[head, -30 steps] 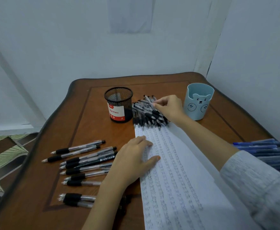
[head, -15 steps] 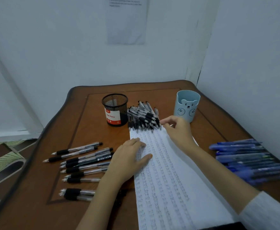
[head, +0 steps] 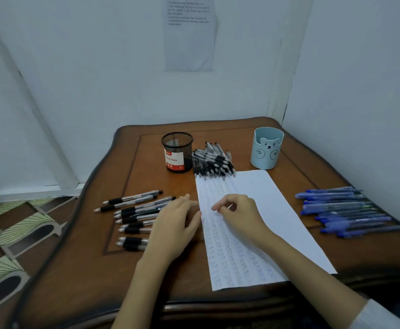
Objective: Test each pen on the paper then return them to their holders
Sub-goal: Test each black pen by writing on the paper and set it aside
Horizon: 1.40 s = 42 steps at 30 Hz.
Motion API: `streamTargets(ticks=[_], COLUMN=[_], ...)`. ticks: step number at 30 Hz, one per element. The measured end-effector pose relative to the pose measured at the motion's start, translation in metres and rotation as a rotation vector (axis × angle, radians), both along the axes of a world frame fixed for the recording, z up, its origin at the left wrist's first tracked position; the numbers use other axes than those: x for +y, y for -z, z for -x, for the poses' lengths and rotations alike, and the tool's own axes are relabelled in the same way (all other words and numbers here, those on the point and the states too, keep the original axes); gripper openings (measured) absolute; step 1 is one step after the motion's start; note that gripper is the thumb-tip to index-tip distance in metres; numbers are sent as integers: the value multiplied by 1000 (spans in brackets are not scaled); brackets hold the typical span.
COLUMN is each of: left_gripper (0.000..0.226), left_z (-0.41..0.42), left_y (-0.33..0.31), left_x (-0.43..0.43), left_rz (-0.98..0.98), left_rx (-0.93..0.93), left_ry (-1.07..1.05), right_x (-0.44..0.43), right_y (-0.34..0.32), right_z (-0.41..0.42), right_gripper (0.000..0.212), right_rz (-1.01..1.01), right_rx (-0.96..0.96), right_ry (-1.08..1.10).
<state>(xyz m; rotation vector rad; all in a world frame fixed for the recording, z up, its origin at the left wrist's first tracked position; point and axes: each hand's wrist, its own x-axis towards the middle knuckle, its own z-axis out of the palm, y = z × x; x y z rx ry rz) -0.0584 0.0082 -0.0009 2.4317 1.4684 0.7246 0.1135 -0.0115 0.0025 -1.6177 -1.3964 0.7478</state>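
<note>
A long white paper [head: 269, 210] covered in pen marks lies on the wooden table [head: 94, 269]. My left hand [head: 176, 225] rests flat beside the paper's left edge, over the ends of several black pens [head: 132, 206] laid in a row. My right hand [head: 240, 211] hovers on the paper with fingers curled toward the thumb; whether a pen is inside them is hidden. A pile of black pens [head: 212, 162] lies at the paper's far end, between a black mesh holder [head: 177, 151] and a light blue bear holder [head: 266, 148].
Several blue pens [head: 343, 210] lie in a row near the table's right edge, close to the right wall. White walls stand behind and to the right, with a printed sheet [head: 189, 34] on the back wall. Patterned floor shows on the left.
My right hand drew back from the black pen pile to the middle of the paper. My left hand slid left off the paper. The view pulled back from the table.
</note>
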Motion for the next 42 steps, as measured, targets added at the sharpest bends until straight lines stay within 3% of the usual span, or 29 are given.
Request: streamTargets(ticks=[6, 10, 18, 23, 28, 32, 35, 39, 42], left_gripper=[31, 29, 36, 38, 38, 50, 46, 42, 45], left_z=[44, 56, 55, 55, 55, 54, 50, 33, 11], left_y=[6, 11, 13, 12, 10, 10, 9, 8, 6], left_x=[-19, -23, -26, -28, -29, -31, -34, -41, -47], left_rz=[-66, -63, -27, -34, -23, -9, -35, -25, -18], left_rx=[-100, -129, -183, -202, -194, -180, -178, -214, -187], left_ry=[-141, -186, -197, -181, -133, -67, -38, 11, 87], right_x=[-14, -18, -13, -18, -20, -24, -23, -25, -34], right_y=[-1, -3, 3, 2, -18, -38, -52, -57, -56], right_z=[31, 39, 49, 42, 24, 10, -6, -32, -44], right_gripper=[25, 18, 13, 4, 13, 13, 18, 32, 23], right_rz=[-26, -21, -87, -76, -127, -239, -161, -39, -28], right_rx=[-50, -191, -425, -4, 585, 888, 1195, 1316, 1392], right_ry=[-145, -274, -209, -139, 32, 150, 145, 19, -16])
